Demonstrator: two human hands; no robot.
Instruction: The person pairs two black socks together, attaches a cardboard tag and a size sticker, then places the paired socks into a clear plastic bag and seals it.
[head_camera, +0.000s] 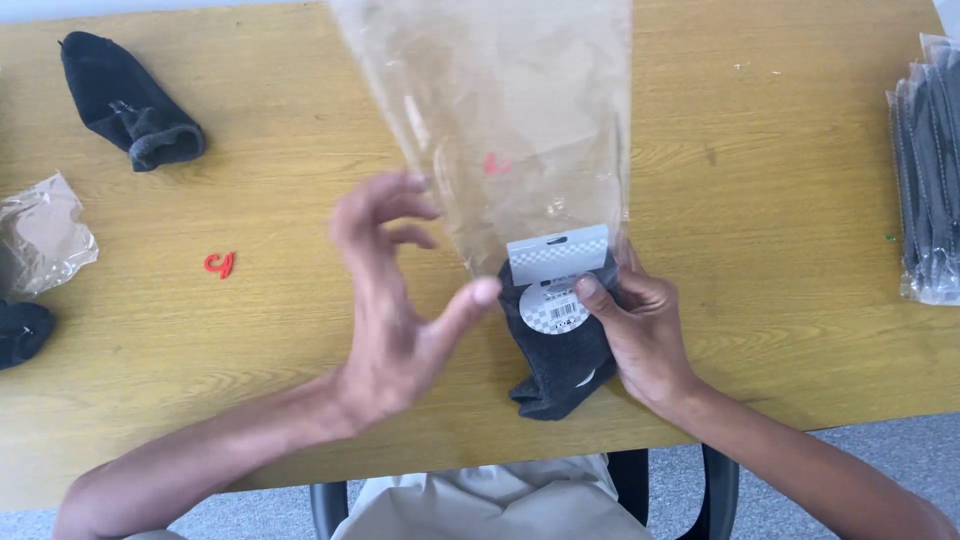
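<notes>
Socks, dark and folded with a white checked card at the top, sit half in the mouth of a clear bag that stands up over the middle of the counter. The right hand is closed on the pair, thumb pressed on the round label and fingers behind, pinching the bag's edge against the fabric. The left hand is open, fingers spread and a little blurred, its thumb tip touching the bag mouth just beside the card; it holds nothing. To do this well, as I judge it, the right hand's pinch should stay firm on the card end so the pair stays flat, and the open hand should take the film alone, near the mouth, so the thin plastic neither bunches nor snags on the card's hang slot. A red hook lies apart on the left, a loose black sock at the far left corner, a crumpled wrapper at the left edge, and a stack of bagged socks at the right edge.
</notes>
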